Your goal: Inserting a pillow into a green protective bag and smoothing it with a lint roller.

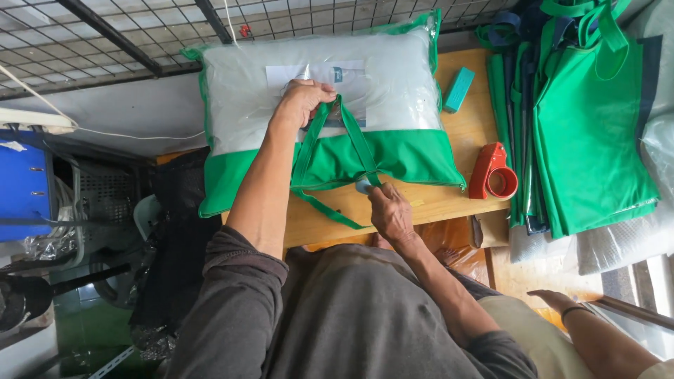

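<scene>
A green-and-clear zip bag (414, 151) with a white pillow inside lies flat on a wooden table (449, 200). My left hand (303, 102) rests on the clear upper part and grips the top of the bag's green strap handle (354, 140). Down at the green band's lower edge, my right hand (390, 210) pinches something small and pale where the strap ends meet; what it is cannot be made out.
A red tape dispenser (493, 172) sits right of the bag, and a teal block (459, 89) lies further back. Stacked green bags (590, 119) fill the right side. Another person's hand (558, 302) shows at lower right. Wire mesh (84, 35) stands behind.
</scene>
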